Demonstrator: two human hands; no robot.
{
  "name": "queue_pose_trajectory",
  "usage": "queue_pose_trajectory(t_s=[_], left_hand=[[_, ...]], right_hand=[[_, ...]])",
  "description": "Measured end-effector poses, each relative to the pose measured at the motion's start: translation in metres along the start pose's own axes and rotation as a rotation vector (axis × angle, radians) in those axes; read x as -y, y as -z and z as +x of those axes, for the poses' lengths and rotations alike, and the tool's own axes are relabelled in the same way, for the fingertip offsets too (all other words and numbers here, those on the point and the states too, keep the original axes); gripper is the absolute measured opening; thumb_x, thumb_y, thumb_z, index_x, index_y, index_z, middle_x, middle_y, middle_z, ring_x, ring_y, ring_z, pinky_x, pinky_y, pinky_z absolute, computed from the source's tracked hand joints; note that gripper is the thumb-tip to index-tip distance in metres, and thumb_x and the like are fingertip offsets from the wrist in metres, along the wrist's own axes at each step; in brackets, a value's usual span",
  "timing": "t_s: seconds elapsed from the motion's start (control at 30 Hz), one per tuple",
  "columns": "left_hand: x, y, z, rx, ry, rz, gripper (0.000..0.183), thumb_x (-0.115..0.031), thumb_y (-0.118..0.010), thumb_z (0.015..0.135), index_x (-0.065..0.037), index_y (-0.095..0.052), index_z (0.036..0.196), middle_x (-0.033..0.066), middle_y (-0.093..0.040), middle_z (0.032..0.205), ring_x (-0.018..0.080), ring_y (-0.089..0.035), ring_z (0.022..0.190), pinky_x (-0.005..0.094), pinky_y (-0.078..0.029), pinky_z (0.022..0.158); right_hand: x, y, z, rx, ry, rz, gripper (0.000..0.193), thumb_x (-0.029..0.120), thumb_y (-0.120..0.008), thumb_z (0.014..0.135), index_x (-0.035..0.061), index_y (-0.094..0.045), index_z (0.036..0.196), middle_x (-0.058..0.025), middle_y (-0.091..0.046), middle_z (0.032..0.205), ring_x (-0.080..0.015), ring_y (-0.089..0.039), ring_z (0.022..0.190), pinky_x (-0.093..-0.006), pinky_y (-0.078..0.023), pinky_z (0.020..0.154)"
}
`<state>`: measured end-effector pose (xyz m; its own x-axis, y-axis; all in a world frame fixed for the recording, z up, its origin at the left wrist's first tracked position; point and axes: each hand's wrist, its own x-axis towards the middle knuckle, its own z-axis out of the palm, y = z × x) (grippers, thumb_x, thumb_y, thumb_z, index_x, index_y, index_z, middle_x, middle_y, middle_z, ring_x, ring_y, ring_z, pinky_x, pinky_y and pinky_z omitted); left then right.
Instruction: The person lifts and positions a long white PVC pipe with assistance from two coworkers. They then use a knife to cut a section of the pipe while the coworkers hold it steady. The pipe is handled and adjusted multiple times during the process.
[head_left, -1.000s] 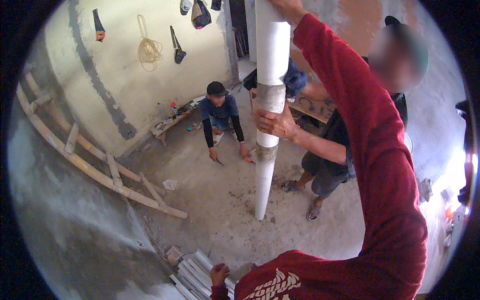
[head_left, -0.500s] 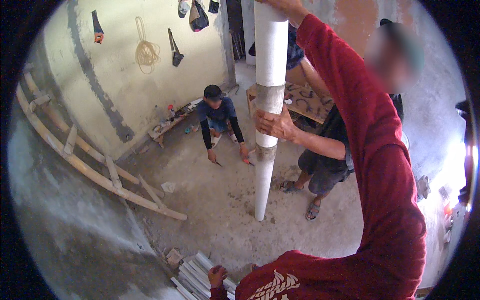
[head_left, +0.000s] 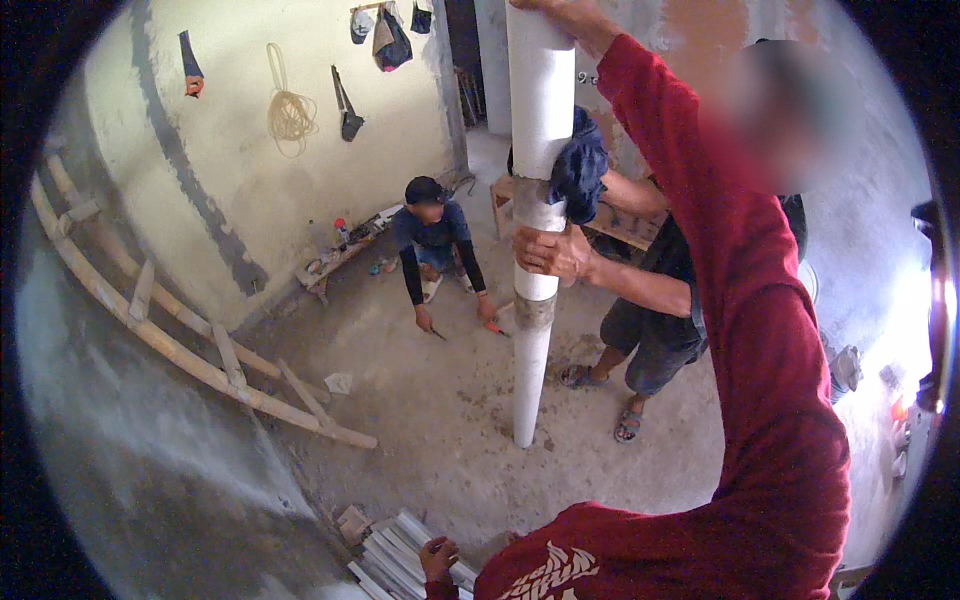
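White pipe column (head_left: 543, 90) is standing upright at the centre of the room, its foot meeting the concrete floor (head_left: 450, 450) and its upper end running out of the top edge of the view. Two grey bands are circling it, the upper band (head_left: 538, 205) above the lower band (head_left: 533, 314).

The wearer's right arm is extending high in a red sleeve (head_left: 755, 260), the elbow bending at lower right, the forearm slanting up and leftward to the column. The right hand (head_left: 565, 12) is touching the column at the top edge, fingers lying across its face; the edge is cutting the hand off, so how firmly it is closing cannot be told. The left hand (head_left: 438, 558) is hanging low, well apart from the column, fingers loosely curling near a bundle of pale strips (head_left: 400, 548); whether it is holding anything cannot be told.

A co-worker on the right is gripping the column between the bands with one hand (head_left: 555, 252) and pressing a dark cloth (head_left: 580, 170) against it around the upper band with the other. A second co-worker (head_left: 430, 235) is crouching beyond, reaching both hands toward the floor near a low bench (head_left: 345, 250).
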<state>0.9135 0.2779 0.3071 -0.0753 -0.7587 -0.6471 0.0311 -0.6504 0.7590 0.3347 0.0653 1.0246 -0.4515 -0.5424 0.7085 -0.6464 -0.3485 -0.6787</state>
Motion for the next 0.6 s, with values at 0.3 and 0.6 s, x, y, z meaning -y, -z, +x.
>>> queue_pose_trajectory(t_s=[0.3,0.6], left_hand=[[-0.004,-0.005,-0.002,0.033,-0.026,-0.011,0.029,-0.010,-0.070,0.080,-0.003,-0.060,0.107,0.0089,-0.065,0.088,0.0196,-0.066,0.074,0.0313,-0.055,0.061],[-0.002,-0.010,-0.001,0.101,-0.002,-0.017,0.031,-0.012,-0.073,0.079,-0.002,-0.061,0.105,0.0080,-0.065,0.084,0.0187,-0.065,0.070,0.0295,-0.053,0.059]], right_hand=[[0.001,0.007,-0.005,-0.031,0.083,-0.001,0.050,0.029,-0.084,0.067,-0.0012,-0.067,0.104,-0.0109,-0.070,0.089,-0.0222,-0.068,0.076,-0.0373,-0.056,0.067],[-0.001,0.016,-0.008,-0.105,0.132,-0.083,0.052,0.031,-0.085,0.066,-0.0039,-0.067,0.101,-0.0127,-0.070,0.090,-0.0236,-0.069,0.078,-0.0381,-0.057,0.068]])
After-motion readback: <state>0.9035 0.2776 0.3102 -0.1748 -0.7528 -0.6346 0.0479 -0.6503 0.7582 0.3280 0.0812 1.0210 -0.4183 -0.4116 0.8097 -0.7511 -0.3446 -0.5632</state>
